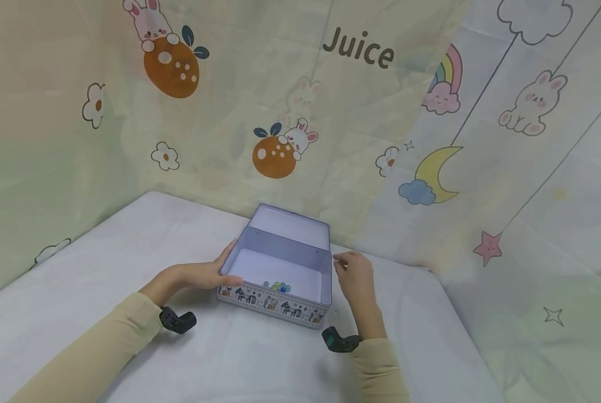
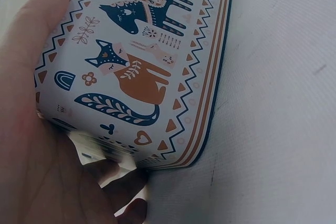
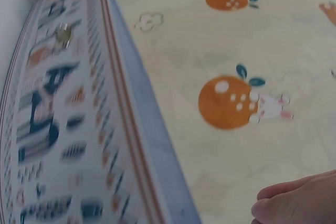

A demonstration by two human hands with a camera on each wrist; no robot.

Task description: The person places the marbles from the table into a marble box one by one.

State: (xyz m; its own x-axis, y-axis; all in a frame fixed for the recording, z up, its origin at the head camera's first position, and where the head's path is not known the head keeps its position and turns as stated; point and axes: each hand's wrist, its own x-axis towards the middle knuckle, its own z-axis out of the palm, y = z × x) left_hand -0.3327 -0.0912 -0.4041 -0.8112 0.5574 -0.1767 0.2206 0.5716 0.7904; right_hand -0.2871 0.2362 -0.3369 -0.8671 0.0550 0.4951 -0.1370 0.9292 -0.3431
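Observation:
A rectangular tin box [image 1: 280, 305] printed with horses and foxes stands on the white table, its hinged lid [image 1: 292, 226] tipped back. Several small glass marbles [image 1: 282, 287], blue, green and clear, lie inside along the front wall. My left hand [image 1: 214, 274] grips the left side, its thumb over the front rim; the left wrist view shows that hand [image 2: 31, 93] at the fox-printed corner [image 2: 126, 77]. Just right of the box's back corner is my right hand [image 1: 353, 274], fingers loosely bent. I see nothing in it. The right wrist view has this hand [image 3: 299, 203] apart from the box [image 3: 73, 103].
Under the box spreads a white-covered table [image 1: 204, 358]. Close behind the lid hangs a pale curtain [image 1: 219, 129] with rabbits and oranges, continuing along both sides. Black wrist devices [image 1: 177, 321] sit on both forearms.

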